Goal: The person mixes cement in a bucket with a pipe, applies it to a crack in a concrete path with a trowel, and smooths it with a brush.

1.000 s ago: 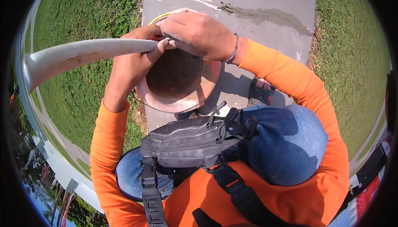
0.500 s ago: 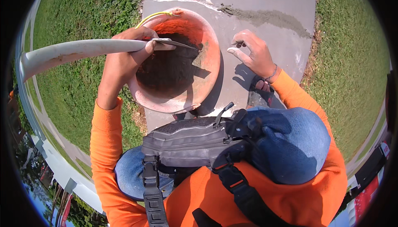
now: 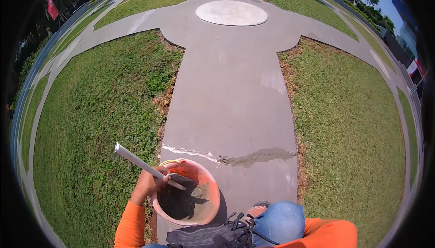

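1. Left hand point(image 3: 148, 183) at the near left rim of an orange bucket point(image 3: 209, 189), fingers clamped round a pale straight handle point(image 3: 136, 160) slanting up-left over the grass point(image 3: 95, 112).
2. Grey trowel blade point(image 3: 181, 180) at the handle's lower end, dipping inside the bucket just above dark wet mortar point(image 3: 179, 202) (part in shadow).
3. Bucket standing on the concrete path point(image 3: 235, 98), at its left edge beside the grass.
4. Right hand out of sight; only an orange sleeve point(image 3: 326, 234) and a blue-clad knee point(image 3: 277, 221) showing at the lower edge.
5. Smear of grey mortar point(image 3: 253, 157) across the path beyond the bucket, along a white crack line point(image 3: 186, 151).
6. Black strapped bag point(image 3: 213, 236) just below the bucket.
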The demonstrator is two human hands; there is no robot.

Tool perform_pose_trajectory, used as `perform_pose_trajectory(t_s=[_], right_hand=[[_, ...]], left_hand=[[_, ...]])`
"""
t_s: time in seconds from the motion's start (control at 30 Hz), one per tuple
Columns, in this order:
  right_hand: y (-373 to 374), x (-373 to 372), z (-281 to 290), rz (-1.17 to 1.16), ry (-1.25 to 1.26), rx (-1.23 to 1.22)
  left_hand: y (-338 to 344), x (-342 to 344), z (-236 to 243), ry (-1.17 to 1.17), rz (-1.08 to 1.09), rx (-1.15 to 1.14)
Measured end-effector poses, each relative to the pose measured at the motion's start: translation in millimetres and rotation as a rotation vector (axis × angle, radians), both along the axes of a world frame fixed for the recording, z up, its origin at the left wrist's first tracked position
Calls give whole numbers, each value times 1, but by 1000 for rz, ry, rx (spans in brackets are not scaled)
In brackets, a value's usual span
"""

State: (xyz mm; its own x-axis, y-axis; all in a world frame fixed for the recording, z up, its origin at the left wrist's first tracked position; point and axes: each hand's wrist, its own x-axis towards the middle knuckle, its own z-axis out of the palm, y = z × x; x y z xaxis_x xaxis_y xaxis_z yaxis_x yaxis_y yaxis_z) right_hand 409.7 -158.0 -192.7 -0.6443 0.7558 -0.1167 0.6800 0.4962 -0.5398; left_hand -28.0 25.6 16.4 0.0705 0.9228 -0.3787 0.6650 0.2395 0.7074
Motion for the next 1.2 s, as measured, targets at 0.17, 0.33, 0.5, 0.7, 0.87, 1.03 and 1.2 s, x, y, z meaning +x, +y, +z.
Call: perform_pose_trajectory(t_s=[0.17, 0.33, 0.5, 0.7, 0.87, 1.03, 1.2], right_hand=[[21, 37, 35, -77, -105, -118], [23, 80, 99, -199, -306, -387], [10, 154, 259, -437, -666, -598], [66, 177, 384, 23, -928, -662], [161, 1, 448, 51, -829, -511], [167, -166, 447, 120, -582, -453], [117, -361, 484, 202, -329, -630]], left_hand=[[-20, -16, -18, -118, -83, 111], [-80, -40, -7, -22, -3, 369], [-119, -40, 120, 11, 345, 472], [-265, -62, 294, 134, 1012, 518], [-407, -41, 402, 226, 1515, 569], [-552, -19, 464, 417, 1925, 457], [-693, 65, 452, 608, 2292, 524]])
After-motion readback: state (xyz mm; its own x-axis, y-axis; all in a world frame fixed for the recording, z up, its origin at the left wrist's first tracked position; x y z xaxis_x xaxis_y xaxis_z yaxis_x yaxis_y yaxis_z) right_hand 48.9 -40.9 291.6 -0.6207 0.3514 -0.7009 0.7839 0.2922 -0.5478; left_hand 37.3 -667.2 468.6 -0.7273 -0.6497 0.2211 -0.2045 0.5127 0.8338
